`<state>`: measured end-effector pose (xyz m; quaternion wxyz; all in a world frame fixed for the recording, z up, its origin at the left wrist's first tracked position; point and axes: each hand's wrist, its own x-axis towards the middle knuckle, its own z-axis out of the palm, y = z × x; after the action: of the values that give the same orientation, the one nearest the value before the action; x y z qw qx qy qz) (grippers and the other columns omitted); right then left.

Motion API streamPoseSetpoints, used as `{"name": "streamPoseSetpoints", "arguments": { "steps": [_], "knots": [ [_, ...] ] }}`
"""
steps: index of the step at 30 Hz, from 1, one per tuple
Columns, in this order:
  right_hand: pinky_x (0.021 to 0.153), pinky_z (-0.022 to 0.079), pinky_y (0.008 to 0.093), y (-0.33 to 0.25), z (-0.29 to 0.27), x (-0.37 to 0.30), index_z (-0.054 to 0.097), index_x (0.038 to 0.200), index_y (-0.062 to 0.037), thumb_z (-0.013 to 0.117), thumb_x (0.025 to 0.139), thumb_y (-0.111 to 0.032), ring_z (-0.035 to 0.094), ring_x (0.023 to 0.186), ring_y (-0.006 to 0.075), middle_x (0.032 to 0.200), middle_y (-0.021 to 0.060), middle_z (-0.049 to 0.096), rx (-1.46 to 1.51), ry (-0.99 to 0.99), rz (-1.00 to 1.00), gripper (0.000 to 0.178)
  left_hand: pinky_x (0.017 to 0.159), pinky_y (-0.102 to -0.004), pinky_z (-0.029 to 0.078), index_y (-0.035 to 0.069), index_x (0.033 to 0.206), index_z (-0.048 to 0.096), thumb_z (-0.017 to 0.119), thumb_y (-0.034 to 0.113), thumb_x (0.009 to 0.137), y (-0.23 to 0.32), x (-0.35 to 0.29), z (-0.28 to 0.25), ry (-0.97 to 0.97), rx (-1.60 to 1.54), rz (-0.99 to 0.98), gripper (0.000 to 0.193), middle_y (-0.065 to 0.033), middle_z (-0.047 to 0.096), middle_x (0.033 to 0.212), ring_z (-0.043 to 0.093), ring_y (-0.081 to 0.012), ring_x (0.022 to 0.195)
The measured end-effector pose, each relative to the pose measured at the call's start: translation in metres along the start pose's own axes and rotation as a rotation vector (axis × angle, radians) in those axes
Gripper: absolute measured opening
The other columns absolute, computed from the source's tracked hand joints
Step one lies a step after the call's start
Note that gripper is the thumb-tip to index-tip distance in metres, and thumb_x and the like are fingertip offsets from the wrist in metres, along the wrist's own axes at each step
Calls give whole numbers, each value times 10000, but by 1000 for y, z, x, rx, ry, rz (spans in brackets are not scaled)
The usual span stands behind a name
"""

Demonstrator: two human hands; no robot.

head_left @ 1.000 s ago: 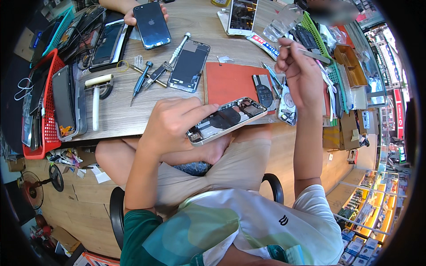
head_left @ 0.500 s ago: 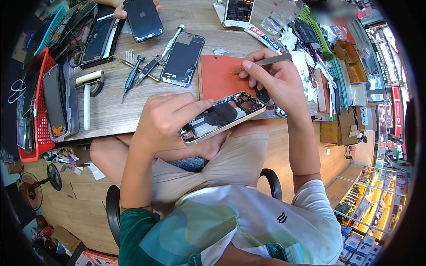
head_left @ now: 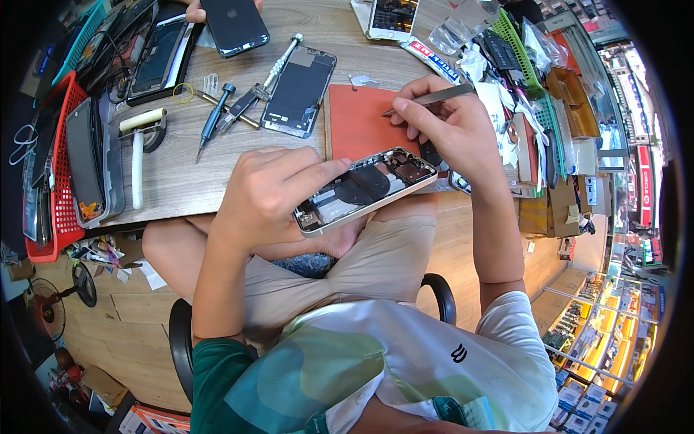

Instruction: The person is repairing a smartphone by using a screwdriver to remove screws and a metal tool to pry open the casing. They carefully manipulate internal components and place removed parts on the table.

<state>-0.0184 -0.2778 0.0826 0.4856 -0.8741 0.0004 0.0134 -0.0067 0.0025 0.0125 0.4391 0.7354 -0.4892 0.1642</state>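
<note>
My left hand [head_left: 271,189] is closed around the near left end of an opened phone housing [head_left: 361,186], tilted above my lap at the table's front edge. Its inside faces up, with a dark round pad and small parts showing. Above and to the right, my right hand [head_left: 452,130] pinches grey metal tweezers [head_left: 444,95], their tips pointing left over a red mat [head_left: 361,119]. The tips are apart from the phone housing. A detached phone screen [head_left: 298,90] lies behind my left hand, beside a blue screwdriver [head_left: 215,119].
At the far edge another person's hand [head_left: 196,11] holds a dark phone [head_left: 234,25]. A white-handled roller [head_left: 137,163] and a red basket [head_left: 63,206] stand at left. A lit phone [head_left: 392,18] stands at the back; cluttered baskets and boxes [head_left: 571,101] line the right.
The view has shifted slightly. My hands keep their hold on the phone housing and the tweezers, with hardly any movement.
</note>
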Motion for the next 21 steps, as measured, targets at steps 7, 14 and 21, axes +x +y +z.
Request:
{"name": "streamPoseSetpoints", "arguments": {
  "steps": [7, 14, 21],
  "knots": [
    [694, 576, 272, 2, -1, 0, 757, 1078, 34, 753, 1032, -227, 707, 738, 100, 889, 94, 813, 4, -7, -6, 266, 603, -412, 534, -15, 1115, 791, 932, 467, 662, 2, -1, -1, -30, 28, -33, 676, -99, 654, 822, 678, -307, 671],
    [675, 555, 259, -4, -3, -1, 765, 1085, 18, 746, 1038, -233, 688, 722, 89, 891, 82, 812, 48, -23, 18, 256, 603, -413, 528, -19, 1116, 787, 920, 476, 683, 1, -2, 0, -23, 17, -26, 672, -98, 634, 817, 671, -307, 672],
    [682, 545, 246, -38, -11, -17, 764, 1060, 5, 767, 1007, -194, 702, 752, 82, 879, 79, 804, 159, -100, 106, 206, 600, -416, 520, -15, 1132, 781, 918, 489, 679, 2, -2, 1, -27, 16, -27, 692, -96, 626, 807, 672, -306, 674]
  ]
}}
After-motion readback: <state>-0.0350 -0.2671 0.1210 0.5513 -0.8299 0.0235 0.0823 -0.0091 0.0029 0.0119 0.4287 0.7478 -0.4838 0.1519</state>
